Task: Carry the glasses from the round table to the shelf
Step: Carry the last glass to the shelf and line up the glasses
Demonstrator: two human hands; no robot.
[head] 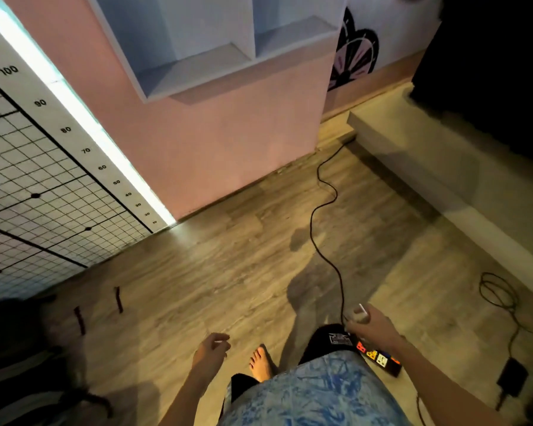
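A white wall shelf point(197, 72) with open compartments hangs on the pink wall ahead and above; nothing shows in the compartments I can see. My right hand point(371, 322) is low at the right, fingers closed around a small pale, blurred object that looks like a glass point(360, 312). My left hand point(211, 348) hangs low in the middle with fingers loosely curled and apart, nothing visible in it. The round table is out of view.
A black cable point(323, 210) snakes across the wooden floor to a power strip point(379, 359) by my legs. A charger point(513, 379) and coiled wire lie at the right. A low step point(413, 139) runs along the right. A grid panel point(28, 179) covers the left wall.
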